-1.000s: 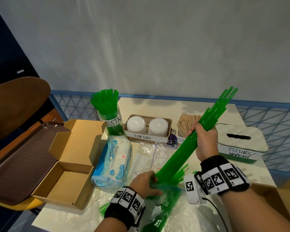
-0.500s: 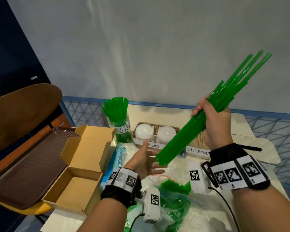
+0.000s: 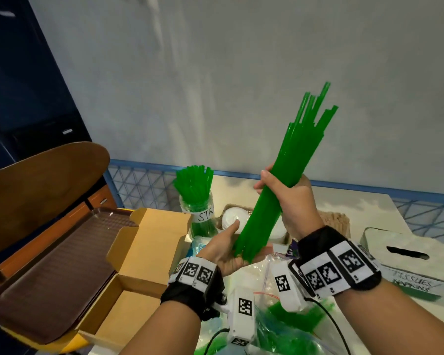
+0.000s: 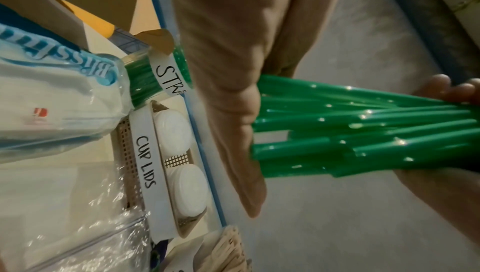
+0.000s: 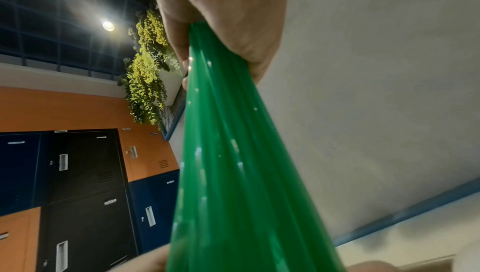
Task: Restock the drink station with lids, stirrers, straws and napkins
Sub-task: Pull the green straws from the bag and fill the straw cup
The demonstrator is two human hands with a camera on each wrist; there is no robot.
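Cream table (image 3: 364, 208) carries straw jar (image 3: 199, 216); lid basket (image 4: 135, 165); tissue box (image 3: 405, 254); cardboard box (image 3: 139, 254).
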